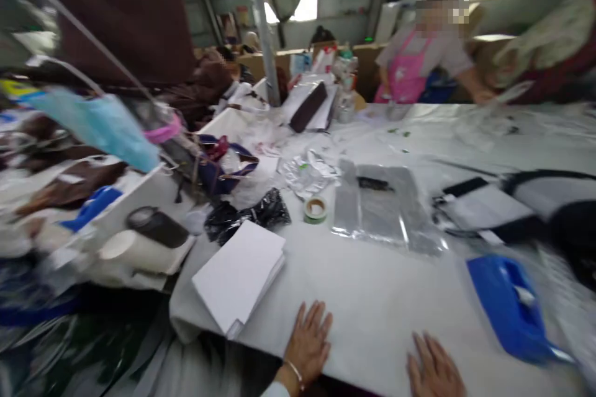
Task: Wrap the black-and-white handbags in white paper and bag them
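Observation:
Flat on the white table (363, 298) rests my left hand (310, 338), fingers stretched out, with nothing in it. A band circles that wrist. To its left lies a stack of white paper sheets (242, 273). My right hand (434, 366) is also open, palm down near the table's front edge, partly cut off by the bottom of the view. Right of it sits a blue plastic jug-like container (510, 307) on its side, with a pale spout. Further in are a roll of green tape (315, 209) and flat clear plastic bags (382, 208).
A crumpled black plastic bag (251, 214) lies behind the paper. A metal post (263, 31) rises at the table's left. Black-and-white goods (493, 208) lie at the right. Across the table stands a person in a pink apron (410, 68). Cluttered white trays (139, 217) are on the left.

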Motion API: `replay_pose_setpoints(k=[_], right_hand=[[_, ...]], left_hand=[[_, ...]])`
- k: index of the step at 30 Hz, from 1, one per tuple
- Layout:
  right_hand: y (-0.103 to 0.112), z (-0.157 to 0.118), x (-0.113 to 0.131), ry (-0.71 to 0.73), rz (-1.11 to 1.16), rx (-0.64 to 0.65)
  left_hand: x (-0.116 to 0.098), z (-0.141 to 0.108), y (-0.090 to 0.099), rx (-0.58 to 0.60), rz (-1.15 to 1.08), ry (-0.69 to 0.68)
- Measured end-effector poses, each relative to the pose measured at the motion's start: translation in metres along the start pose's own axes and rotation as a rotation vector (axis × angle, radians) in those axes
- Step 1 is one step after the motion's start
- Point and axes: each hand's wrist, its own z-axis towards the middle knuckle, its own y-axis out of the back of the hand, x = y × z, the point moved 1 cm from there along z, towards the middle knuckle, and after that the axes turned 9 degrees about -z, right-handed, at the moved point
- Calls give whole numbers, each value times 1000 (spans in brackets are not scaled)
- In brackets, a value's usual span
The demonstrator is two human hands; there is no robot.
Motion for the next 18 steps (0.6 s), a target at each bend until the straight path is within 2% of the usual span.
replay_pose_setpoints(k=[2,5,8,12,18], right_hand=[[8,-13,0,68,-121,-65],[6,-10,7,112,-257,-127],[6,-6,14,130,-293,-131],[9,-7,16,118,-285,-110],[8,-8,15,97,-280,-112]], left_hand=[[4,5,1,-86,112,-41],[3,8,1,-192,196,-92],[1,8,2,-258,236,-111],[3,10,3,-279,233,-114],[6,10,1,-249,243,-153]])
